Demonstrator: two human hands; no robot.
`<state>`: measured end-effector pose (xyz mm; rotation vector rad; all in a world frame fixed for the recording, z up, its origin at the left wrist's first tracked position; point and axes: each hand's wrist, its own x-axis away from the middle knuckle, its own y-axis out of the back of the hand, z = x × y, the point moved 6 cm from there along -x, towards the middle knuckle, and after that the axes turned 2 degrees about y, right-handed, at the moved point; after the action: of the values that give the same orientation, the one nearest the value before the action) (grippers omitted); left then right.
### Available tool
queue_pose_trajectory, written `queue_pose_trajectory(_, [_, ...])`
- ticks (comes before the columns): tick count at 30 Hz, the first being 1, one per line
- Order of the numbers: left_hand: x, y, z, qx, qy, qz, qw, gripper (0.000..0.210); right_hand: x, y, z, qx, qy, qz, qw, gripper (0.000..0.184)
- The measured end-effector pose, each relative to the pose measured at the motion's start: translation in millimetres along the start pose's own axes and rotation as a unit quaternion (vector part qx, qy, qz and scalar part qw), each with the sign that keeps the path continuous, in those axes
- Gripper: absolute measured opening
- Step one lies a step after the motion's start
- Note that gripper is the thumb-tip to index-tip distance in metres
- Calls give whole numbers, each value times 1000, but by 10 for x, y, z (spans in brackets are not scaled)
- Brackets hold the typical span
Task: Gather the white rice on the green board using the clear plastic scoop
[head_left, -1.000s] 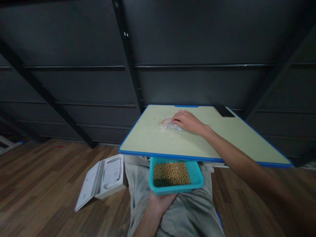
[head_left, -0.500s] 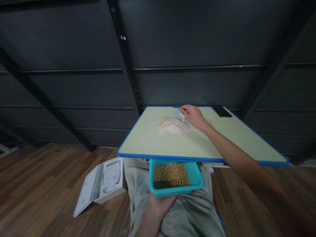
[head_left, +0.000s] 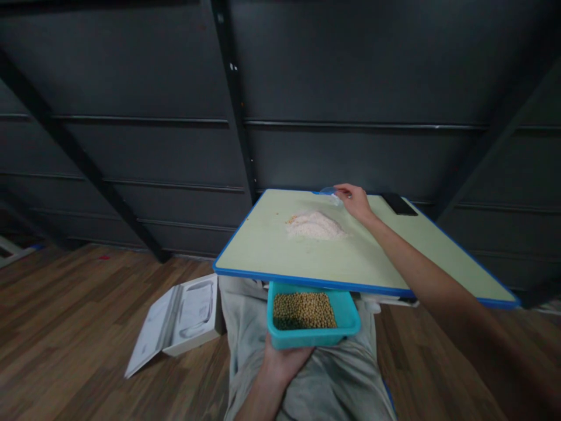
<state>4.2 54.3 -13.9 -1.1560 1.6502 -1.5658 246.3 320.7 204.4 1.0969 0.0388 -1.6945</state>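
Observation:
My left hand (head_left: 283, 363) grips a teal plastic basket (head_left: 315, 339) from below at its near side, above my lap. Round tan beans (head_left: 307, 310) fill much of the basket, mostly toward the left. Over the far part of the tabletop, my right hand (head_left: 354, 202) pinches a clear plastic piece (head_left: 328, 191), perhaps a small cup or lid; its exact kind is unclear. Just nearer than that hand lies a low heap of whitish grains (head_left: 318, 227), with a few orange bits (head_left: 291, 220) at its left edge.
The pale green table (head_left: 263, 251) has a blue rim, and its near edge overhangs the basket. A black phone (head_left: 398, 204) lies at the far right. An open white box (head_left: 197, 318) sits on the wooden floor to the left. A dark panelled wall (head_left: 359, 70) stands behind the table.
My right hand has drawn the clear plastic piece away from the heap, toward the far edge and slightly right. The basket stays in my left hand. The view has shifted a little.

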Motion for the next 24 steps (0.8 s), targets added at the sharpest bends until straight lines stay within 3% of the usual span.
queue_pose_trajectory(5, [-28, -95, 34, 17, 15, 37, 999, 43, -253, -379, -129, 5, -13, 97, 995, 27])
queue_pose_trajectory(12, [-20, -188, 78, 27, 18, 59, 998, 43, -407, -832, -204, -4, -39, 156, 987, 24])
queue_pose_trajectory(18, [-42, -222, 87, 25, 12, 63, 998, 45, -224, -900, -74, -31, -36, 216, 975, 24])
queue_pose_trajectory(24, [-42, -233, 82, 27, 19, 95, 995, 46, -121, -840, 49, -51, -34, 235, 970, 25])
